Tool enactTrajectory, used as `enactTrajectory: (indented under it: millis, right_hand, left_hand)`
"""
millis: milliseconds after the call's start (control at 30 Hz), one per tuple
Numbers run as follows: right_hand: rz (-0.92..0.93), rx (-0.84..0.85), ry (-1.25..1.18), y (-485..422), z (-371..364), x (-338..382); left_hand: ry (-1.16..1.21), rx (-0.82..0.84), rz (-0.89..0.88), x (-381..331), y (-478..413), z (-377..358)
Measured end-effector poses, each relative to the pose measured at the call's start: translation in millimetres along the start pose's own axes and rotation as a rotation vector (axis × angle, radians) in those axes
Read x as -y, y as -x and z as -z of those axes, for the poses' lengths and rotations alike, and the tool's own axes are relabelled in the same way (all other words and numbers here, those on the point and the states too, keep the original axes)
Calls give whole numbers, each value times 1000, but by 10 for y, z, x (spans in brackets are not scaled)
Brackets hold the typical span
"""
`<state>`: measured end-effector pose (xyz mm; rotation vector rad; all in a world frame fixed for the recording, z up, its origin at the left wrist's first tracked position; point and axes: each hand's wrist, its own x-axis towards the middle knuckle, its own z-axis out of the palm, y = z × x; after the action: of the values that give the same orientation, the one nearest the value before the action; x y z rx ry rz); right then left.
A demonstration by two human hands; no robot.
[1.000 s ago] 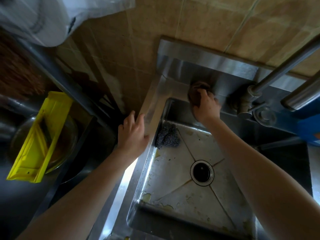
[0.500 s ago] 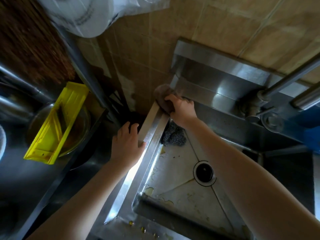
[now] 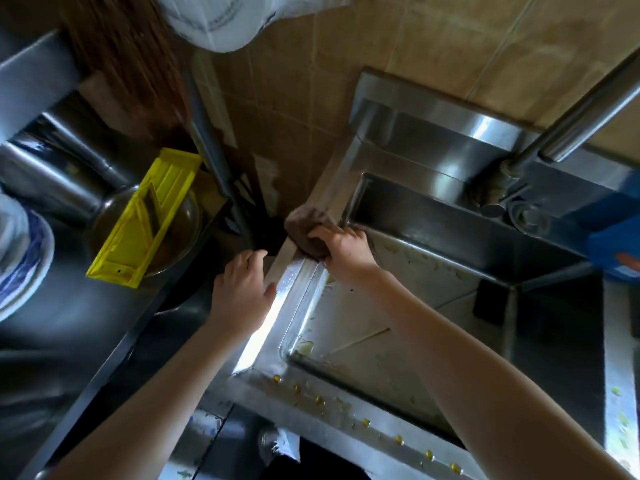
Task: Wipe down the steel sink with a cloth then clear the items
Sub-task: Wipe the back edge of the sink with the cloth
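Left hand (image 3: 242, 289) centre frame, fingers loose, holding nothing, resting on steel sink (image 3: 291, 289) left rim. Just beyond, right hand (image 3: 346, 252) fingers curled over brown cloth (image 3: 304, 223), pressing it on rim's far-left corner. Yellow slicer (image 3: 145, 216) across glass bowl (image 3: 188, 218), centre left.

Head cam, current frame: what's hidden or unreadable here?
All head view.
1. Middle of the sink floor: covered by the right forearm.
2. Near part of the cloth: under the right hand.
3. Rest of the blue box: cut off by the right edge.
4. Most of the patterned plate: cut off by the left edge, blurred.
5. Print on the white bag: blurred, too small.
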<state>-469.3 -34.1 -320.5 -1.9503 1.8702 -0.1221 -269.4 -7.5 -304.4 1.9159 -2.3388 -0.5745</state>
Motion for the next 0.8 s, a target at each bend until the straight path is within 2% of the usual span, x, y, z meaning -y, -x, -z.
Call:
enactTrajectory:
  millis: [367, 600, 800]
  right_hand:
    - [15, -3, 22, 457, -302, 313]
    - [46, 11, 54, 623, -307, 463]
    - [115, 103, 159, 783, -246, 639]
  left_hand:
    - [-114, 117, 23, 205, 640, -253]
    - [-44, 82, 24, 202, 820, -216]
    - [38, 89, 31, 407, 1175, -214]
